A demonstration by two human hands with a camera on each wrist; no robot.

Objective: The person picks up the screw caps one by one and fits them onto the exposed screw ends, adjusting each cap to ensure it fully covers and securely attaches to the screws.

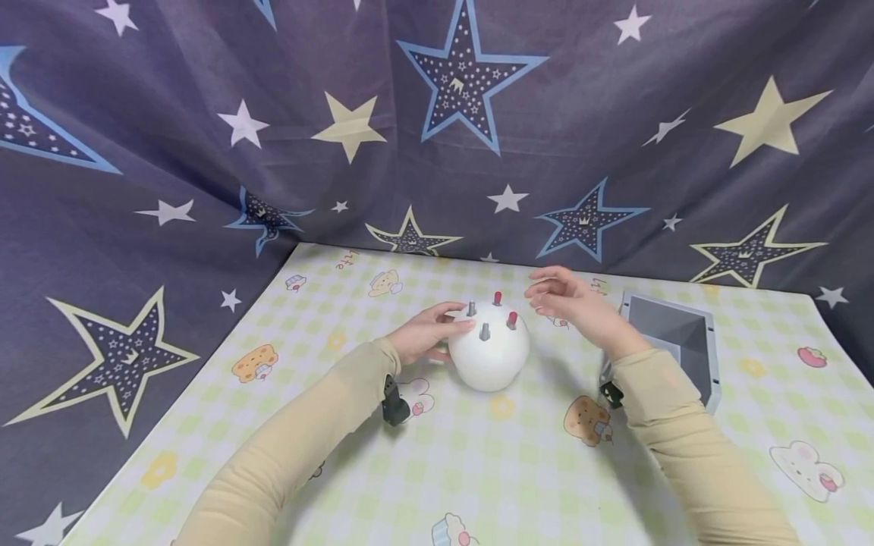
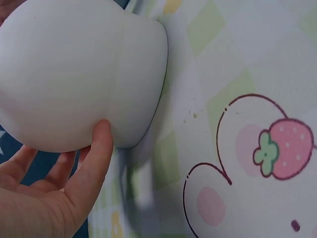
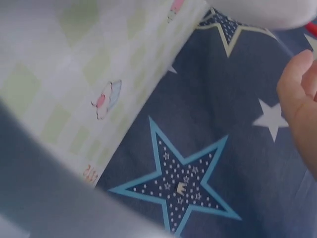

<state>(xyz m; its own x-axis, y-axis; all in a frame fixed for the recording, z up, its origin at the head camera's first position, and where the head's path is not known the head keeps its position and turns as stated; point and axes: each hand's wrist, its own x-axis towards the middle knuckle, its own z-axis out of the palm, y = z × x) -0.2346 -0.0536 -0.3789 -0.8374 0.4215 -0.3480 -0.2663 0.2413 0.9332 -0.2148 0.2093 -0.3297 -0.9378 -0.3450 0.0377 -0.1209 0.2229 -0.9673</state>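
Note:
A white ball-shaped body (image 1: 488, 362) with a narrower flat base (image 2: 143, 74) stands on the table. Two grey pegs (image 1: 485, 332) and two red-tipped pegs (image 1: 512, 320) stick up from its top. My left hand (image 1: 429, 332) holds its left side, the thumb and fingers curved around the white wall. To the right of the body my right hand (image 1: 565, 297) is raised, apart from it, with loosely bent fingers and nothing visible in them. In the right wrist view the white body (image 3: 272, 12) shows at the top edge, beside part of that hand (image 3: 302, 106).
A grey open box (image 1: 712, 356) stands on the right, partly behind my right forearm. A checked cloth with cartoon prints (image 1: 532, 470) covers the table. Dark star-patterned fabric (image 1: 437, 182) hangs along the back and left edges.

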